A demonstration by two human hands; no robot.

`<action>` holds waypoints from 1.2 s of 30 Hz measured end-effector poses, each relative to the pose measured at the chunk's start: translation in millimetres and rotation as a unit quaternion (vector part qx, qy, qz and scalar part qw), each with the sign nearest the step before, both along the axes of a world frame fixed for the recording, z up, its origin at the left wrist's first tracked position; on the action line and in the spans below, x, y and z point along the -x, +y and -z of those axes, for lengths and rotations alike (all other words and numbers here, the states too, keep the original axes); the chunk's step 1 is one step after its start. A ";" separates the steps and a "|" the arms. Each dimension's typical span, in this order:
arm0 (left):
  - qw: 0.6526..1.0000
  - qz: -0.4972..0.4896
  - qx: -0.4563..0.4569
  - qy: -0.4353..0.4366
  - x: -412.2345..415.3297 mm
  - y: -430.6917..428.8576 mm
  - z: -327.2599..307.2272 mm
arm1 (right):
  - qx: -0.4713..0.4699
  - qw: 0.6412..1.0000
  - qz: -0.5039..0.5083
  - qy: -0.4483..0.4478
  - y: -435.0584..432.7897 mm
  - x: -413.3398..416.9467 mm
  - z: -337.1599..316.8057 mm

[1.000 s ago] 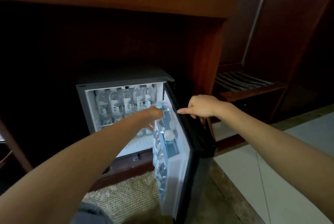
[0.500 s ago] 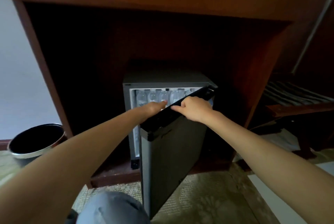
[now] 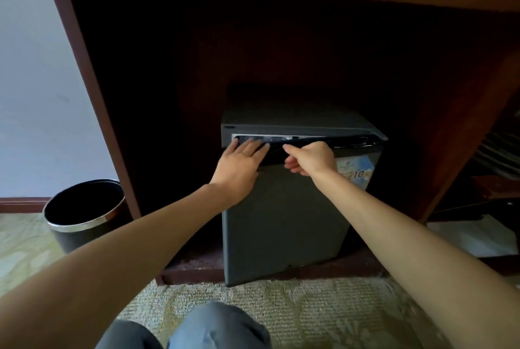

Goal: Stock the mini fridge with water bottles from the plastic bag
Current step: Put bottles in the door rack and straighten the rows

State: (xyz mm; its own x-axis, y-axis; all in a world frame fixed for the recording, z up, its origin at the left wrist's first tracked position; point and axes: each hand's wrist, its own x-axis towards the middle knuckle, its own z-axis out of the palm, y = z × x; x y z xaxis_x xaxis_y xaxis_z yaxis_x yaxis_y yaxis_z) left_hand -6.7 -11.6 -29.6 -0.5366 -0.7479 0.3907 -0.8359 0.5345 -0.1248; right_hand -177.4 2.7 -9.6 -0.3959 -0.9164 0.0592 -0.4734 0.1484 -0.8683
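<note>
Plainly the step in hand is the closing one: the fridge (image 3: 298, 120), set in a wooden cabinet (image 3: 92, 95), has its door (image 3: 284, 222) almost shut, with only a thin bright slit open along the top. The left hand (image 3: 242, 165) lies flat on the door's upper left corner. Its fingers (image 3: 253, 147) are straight and spread, tips on the black strip at the door's top edge, pressing rather than holding. The right hand (image 3: 309, 158) is on the same strip just beside it, forefinger stretched leftward and the other fingers curled under. Whether they clasp the door's lip or merely lean on it cannot be told. Of the bottles (image 3: 267, 139) only a few pale, blurred shapes show through the slit, so they sit inside the fridge, behind the door; their number is hidden. No bag can be picked out for certain; a white sheet (image 3: 472, 236) on the floor at the far right may or may not be it. A sticker (image 3: 356, 170) shows on the door by the right wrist, and a black bin (image 3: 73, 236) stands on the carpet (image 3: 309, 315) left of the cabinet. I judge the stocking itself done, or nearly so. The next move calls for a firm, even push from both hands on the top edge until the seal meets the frame all round, fingertips kept clear of the slit.
</note>
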 end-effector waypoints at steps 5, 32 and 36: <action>0.999 -0.013 0.027 -0.030 5.1 -1.2 26.4 | -0.003 0.993 0.018 -0.115 -18.8 -5.9 4.1; 0.987 0.036 0.151 -0.034 6.1 -55.1 37.8 | -0.016 0.983 0.046 -0.176 -51.6 -4.5 2.4; 0.984 0.026 0.166 -0.052 6.2 -45.4 35.9 | -0.039 0.983 0.039 -0.175 -46.4 -6.3 -1.5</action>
State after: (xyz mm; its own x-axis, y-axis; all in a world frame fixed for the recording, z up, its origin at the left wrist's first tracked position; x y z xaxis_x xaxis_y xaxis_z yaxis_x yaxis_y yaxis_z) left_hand -12.9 -57.0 -65.5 -0.6213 -0.5585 0.5496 -0.7816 0.4917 -0.3839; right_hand -171.1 -43.6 -8.1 -0.4492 -0.8786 -0.1621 -0.1317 0.2445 -0.9607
